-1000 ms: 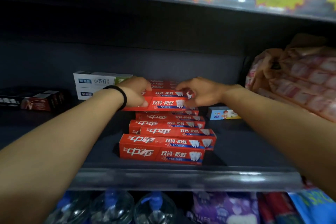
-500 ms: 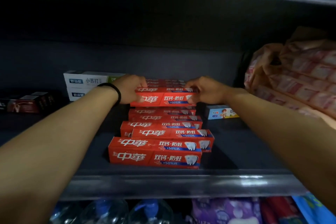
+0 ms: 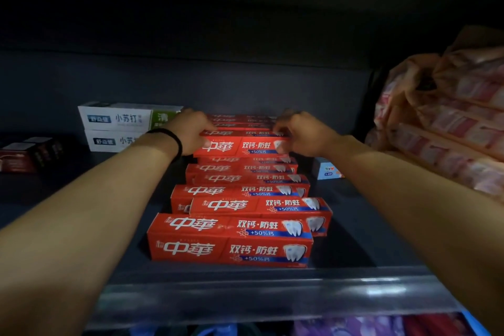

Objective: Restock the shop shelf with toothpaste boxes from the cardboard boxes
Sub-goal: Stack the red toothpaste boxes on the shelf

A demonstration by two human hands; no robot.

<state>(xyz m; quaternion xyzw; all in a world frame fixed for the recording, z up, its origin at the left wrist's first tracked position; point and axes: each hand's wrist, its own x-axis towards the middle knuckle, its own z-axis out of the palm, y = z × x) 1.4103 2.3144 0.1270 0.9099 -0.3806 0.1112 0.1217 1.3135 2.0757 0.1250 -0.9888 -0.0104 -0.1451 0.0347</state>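
Dark shop shelf [image 3: 81, 199]: stepped stack of red cardboard toothpaste boxes, six fronts countable. Left hand [image 3: 191, 132], right hand [image 3: 300, 133] grip ends of rear box [image 3: 242, 146], fingers curled. Two white boxes [image 3: 120, 128] left.

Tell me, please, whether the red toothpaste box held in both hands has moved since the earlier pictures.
Yes: the held red box has shifted slightly right, away from the white boxes, and levelled.

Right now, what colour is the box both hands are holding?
Red, with white writing and a blue stripe: the toothpaste box, seen best in the head view.
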